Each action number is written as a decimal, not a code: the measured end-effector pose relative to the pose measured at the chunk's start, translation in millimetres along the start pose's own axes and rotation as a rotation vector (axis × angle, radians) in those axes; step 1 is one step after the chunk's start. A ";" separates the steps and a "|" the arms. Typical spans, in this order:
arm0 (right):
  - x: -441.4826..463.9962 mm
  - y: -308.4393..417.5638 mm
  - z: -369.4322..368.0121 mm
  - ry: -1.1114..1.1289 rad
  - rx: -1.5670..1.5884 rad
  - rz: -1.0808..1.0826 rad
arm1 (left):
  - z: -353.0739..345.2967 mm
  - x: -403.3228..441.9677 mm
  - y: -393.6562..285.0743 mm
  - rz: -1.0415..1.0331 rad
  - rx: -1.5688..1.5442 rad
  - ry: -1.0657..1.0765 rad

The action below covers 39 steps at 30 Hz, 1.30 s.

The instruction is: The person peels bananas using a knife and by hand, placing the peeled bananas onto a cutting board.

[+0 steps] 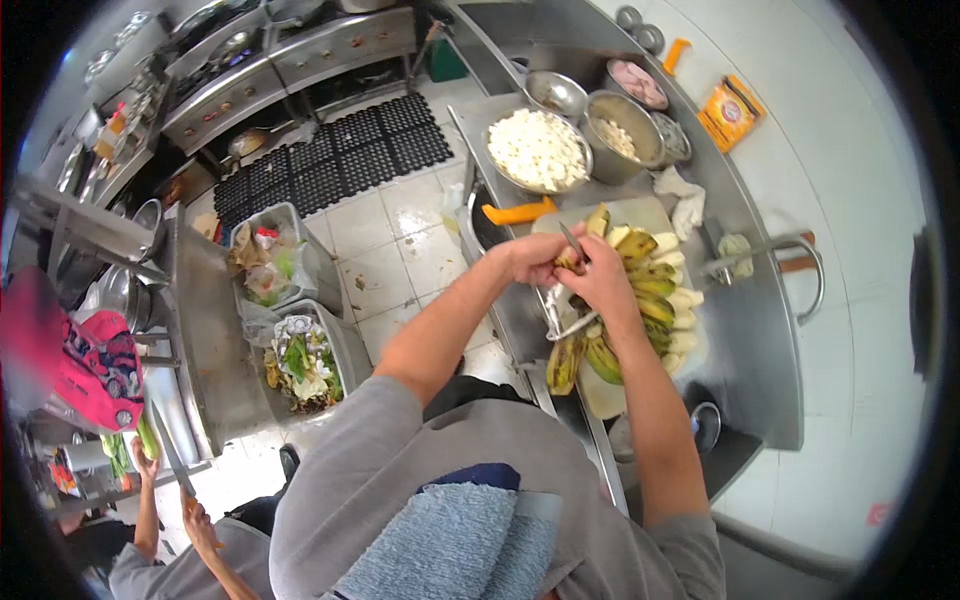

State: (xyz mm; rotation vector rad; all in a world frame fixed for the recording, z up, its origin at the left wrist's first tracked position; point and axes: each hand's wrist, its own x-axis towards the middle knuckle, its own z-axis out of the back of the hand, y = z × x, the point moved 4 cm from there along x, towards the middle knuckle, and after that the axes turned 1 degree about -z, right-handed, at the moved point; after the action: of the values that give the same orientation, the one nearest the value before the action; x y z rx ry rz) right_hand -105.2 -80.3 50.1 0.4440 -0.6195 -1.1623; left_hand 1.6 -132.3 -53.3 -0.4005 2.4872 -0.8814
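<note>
Left hand [533,258] is gripping plantain [569,262], right hand [603,284] is gripping knife [571,238]; both curled closed, mid-frame. Whole plantains [655,308] are lying on board [602,402].

Bright, with curved, blackened edges.

and here on the yellow-orange cardboard box [731,112], set at a slant by the steel tabletop's raised edge, the dark lettering looks like "arm & hammer", with smaller print too blurred to read. over on the white wall, a small reddish mark [878,514] shows, nothing legible on it.
</note>
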 end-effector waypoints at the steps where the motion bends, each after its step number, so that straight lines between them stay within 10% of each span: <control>1: 2.6 6.2 5.3 -0.007 0.044 -0.024 | 1.6 2.8 -0.2 0.004 0.030 -0.011; 11: 3.4 2.0 -0.9 0.031 0.081 0.005 | -25.8 -10.9 1.5 -0.264 -0.005 0.005; 31: 3.9 -18.1 22.1 -0.074 0.055 -0.145 | -40.2 -10.1 -25.9 -0.158 0.599 -0.225; 34: -3.1 -41.6 33.0 -0.112 0.104 -0.164 | -33.4 15.7 -41.1 -0.556 1.113 -0.484; 37: -8.2 -49.2 35.6 -0.165 0.309 -0.174 | -42.6 38.6 -35.6 -1.103 0.869 -0.290; 39: -13.1 -44.5 39.2 -0.206 0.237 -0.206 | -45.7 46.2 -29.4 -1.041 0.748 -0.298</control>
State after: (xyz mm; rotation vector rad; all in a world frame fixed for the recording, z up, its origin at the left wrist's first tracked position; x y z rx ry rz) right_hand -165.8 -83.6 49.1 0.6053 -0.9129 -1.3470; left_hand -57.9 -150.1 -18.2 -1.4405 1.3991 -1.8440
